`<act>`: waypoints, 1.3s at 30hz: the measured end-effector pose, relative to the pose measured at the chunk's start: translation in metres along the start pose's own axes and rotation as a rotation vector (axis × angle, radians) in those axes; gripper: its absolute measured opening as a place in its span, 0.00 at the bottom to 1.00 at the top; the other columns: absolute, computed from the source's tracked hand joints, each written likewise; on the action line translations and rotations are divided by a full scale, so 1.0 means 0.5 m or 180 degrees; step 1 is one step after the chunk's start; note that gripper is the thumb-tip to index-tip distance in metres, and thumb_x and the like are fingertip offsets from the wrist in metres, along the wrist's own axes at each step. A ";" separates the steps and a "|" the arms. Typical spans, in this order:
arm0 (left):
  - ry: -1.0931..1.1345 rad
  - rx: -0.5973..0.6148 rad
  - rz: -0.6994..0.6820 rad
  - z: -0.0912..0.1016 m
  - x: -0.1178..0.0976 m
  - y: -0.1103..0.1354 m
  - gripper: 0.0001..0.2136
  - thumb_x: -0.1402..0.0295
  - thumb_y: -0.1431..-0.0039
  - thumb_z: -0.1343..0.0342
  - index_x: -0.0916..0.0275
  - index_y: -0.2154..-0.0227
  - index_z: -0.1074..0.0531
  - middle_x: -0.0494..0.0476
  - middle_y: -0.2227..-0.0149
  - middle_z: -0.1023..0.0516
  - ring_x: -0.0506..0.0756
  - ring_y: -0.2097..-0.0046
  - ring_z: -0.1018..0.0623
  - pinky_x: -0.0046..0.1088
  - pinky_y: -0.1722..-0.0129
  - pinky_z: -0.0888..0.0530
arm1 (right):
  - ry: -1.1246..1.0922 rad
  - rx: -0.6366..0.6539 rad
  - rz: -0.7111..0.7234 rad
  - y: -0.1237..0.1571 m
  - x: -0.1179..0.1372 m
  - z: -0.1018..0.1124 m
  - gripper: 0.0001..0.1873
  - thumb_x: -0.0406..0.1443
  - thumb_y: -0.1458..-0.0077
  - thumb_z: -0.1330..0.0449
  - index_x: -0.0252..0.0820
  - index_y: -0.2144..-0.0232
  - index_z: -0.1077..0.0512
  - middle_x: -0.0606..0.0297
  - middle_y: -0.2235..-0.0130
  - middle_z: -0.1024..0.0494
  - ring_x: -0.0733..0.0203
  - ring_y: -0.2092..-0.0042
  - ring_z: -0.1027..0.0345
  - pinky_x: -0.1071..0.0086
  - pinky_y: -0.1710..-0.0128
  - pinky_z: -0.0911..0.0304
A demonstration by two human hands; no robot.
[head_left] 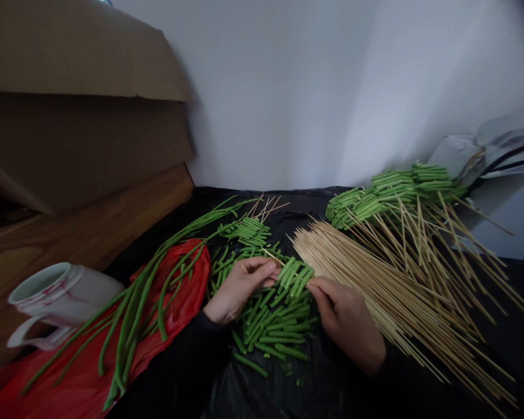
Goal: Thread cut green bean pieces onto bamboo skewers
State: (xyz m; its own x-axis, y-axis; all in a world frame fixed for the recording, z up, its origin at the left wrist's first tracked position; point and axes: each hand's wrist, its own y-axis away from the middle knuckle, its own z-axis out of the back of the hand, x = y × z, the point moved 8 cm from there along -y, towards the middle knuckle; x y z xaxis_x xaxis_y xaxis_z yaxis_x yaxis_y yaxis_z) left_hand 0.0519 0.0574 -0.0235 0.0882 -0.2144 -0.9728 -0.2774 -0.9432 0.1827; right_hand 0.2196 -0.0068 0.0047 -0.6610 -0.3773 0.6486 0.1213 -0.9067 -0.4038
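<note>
Between my two hands is a bamboo skewer [269,254] with several short green bean pieces [296,277] side by side on it. My left hand [243,286] is closed in a pinch at the left end of the row, where its fingertips partly cover the skewer. At the other end, my right hand [347,320] pinches the skewer just beyond the last pieces. Beneath both hands lies a loose pile of cut green beans [283,331]. A thick bundle of bare bamboo skewers [353,273] is right beside my right hand.
Filled bean skewers [393,189] are stacked at the back right, with a smaller group [248,231] behind the pile. Long whole beans [135,302] lie over a red plastic bag [181,302]. A white pitcher [78,291] and cardboard box [87,122] are left. Black sheeting [314,384] covers the surface.
</note>
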 end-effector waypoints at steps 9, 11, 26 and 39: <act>-0.2061 -0.0393 -0.1259 0.019 -0.056 0.000 0.04 0.67 0.49 0.39 0.60 0.71 0.19 0.58 0.68 0.20 0.57 0.63 0.24 0.32 0.59 0.31 | 0.0118 -0.0412 0.0060 -0.011 -0.010 0.038 0.14 0.37 0.37 0.52 0.42 0.68 0.29 0.65 0.71 0.25 0.63 0.69 0.33 0.70 0.67 0.43; -0.2501 -0.0372 -0.1619 0.010 -0.063 0.005 0.06 0.69 0.45 0.42 0.57 0.68 0.19 0.58 0.65 0.20 0.58 0.60 0.25 0.34 0.56 0.33 | 0.0145 -0.0460 0.0073 -0.011 -0.008 0.041 0.14 0.37 0.37 0.53 0.43 0.69 0.29 0.66 0.72 0.25 0.63 0.69 0.32 0.70 0.68 0.43; -0.2394 -0.0864 -0.1969 0.038 -0.094 0.015 0.05 0.68 0.46 0.40 0.57 0.67 0.21 0.57 0.63 0.20 0.58 0.57 0.26 0.34 0.52 0.35 | 0.0080 -0.0390 0.0091 -0.008 -0.005 0.034 0.13 0.37 0.37 0.52 0.42 0.67 0.28 0.65 0.70 0.24 0.63 0.68 0.31 0.70 0.66 0.42; 0.1140 -0.0517 -0.0291 0.063 -0.028 -0.012 0.11 0.71 0.55 0.32 0.65 0.65 0.20 0.55 0.67 0.20 0.48 0.65 0.24 0.21 0.64 0.28 | 0.0267 0.0002 0.0145 0.002 0.004 0.005 0.15 0.36 0.37 0.54 0.43 0.68 0.29 0.66 0.72 0.25 0.64 0.70 0.32 0.70 0.67 0.42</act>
State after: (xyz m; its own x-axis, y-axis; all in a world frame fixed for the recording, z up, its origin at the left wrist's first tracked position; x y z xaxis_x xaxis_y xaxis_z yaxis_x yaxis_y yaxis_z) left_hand 0.0220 0.0743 -0.0154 0.4413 -0.1756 -0.8800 -0.1009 -0.9842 0.1458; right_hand 0.2201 -0.0091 0.0073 -0.7145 -0.4011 0.5733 0.1532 -0.8892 -0.4312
